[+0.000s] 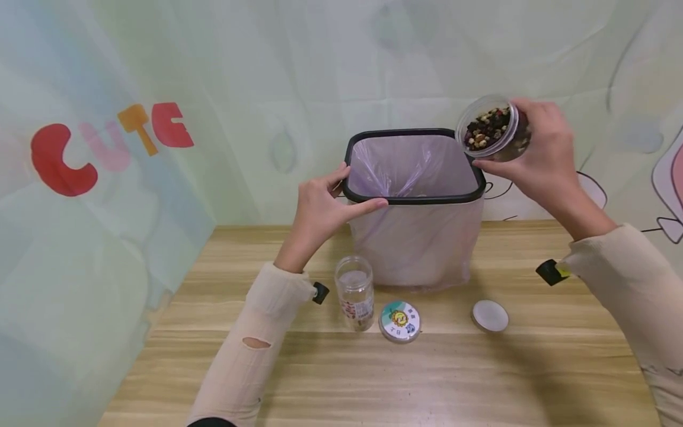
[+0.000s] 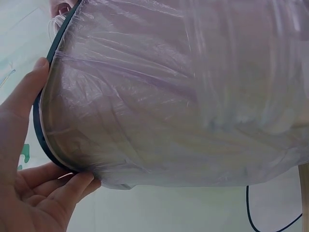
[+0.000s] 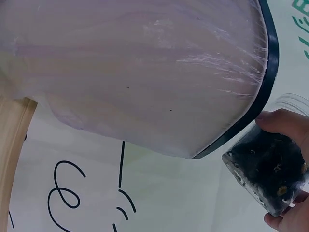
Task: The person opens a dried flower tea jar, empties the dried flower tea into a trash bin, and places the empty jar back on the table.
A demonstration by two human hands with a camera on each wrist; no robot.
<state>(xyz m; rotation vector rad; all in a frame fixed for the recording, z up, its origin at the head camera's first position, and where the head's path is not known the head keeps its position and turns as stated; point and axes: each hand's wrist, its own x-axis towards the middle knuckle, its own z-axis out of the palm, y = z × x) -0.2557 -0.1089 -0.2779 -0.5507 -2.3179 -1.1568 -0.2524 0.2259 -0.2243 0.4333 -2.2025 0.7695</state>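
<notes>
A trash bin (image 1: 421, 249) with a black rim and a thin, pinkish translucent liner stands on the table. My left hand (image 1: 325, 204) grips its front-left rim corner, thumb along the front edge; the left wrist view shows the fingers (image 2: 72, 188) bent at the rim. In my right hand (image 1: 549, 148) is a clear plastic jar (image 1: 512, 133) of dark and pale dried bits, perhaps flower tea. The jar is tilted, its open mouth toward the bin, above the right rim. From the right wrist view, thumb and fingers hold the jar (image 3: 270, 169) from opposite sides.
A second clear jar (image 1: 356, 296), uncapped and labelled, stands in front of the bin. Near it lies a round lid (image 1: 400, 321) with a cartoon print; a plain whitish lid (image 1: 490, 315) lies farther right. A printed curtain (image 1: 299, 89) hangs behind the wooden table (image 1: 363, 379).
</notes>
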